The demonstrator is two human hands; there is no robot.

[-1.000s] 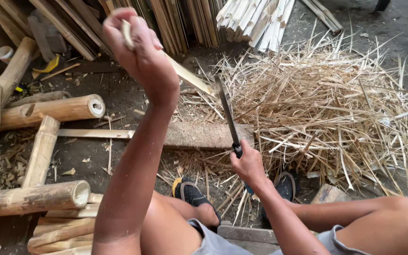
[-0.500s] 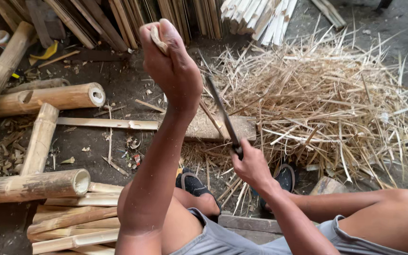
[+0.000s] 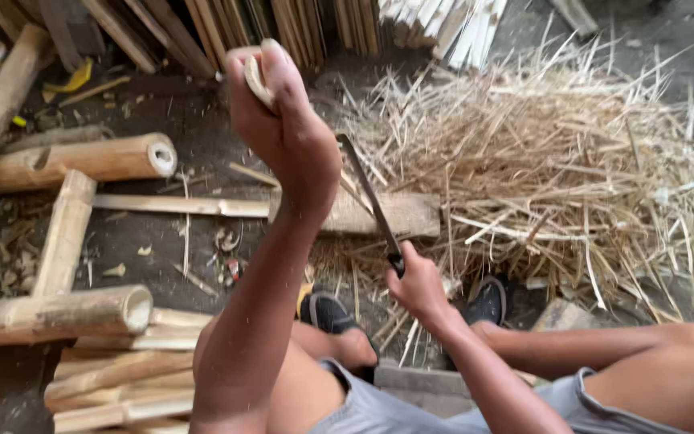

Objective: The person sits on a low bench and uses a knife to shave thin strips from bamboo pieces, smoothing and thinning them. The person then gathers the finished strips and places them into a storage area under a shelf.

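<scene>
Dark earthen floor (image 3: 202, 153), littered with small chips and splinters. At left, thick round bamboo poles (image 3: 82, 161) lie across one another; one with an open cut end lies at lower left (image 3: 58, 309), above a stack of split bamboo slats (image 3: 114, 386). A thin flat strip (image 3: 178, 205) lies across the middle of the floor, leading to a flat wooden block (image 3: 399, 213). A large heap of pale bamboo shavings (image 3: 556, 169) covers the floor at right. Bundles of bamboo slats (image 3: 299, 24) lie along the far edge. Two dark shoes (image 3: 327, 309) rest on the floor near the block.
</scene>
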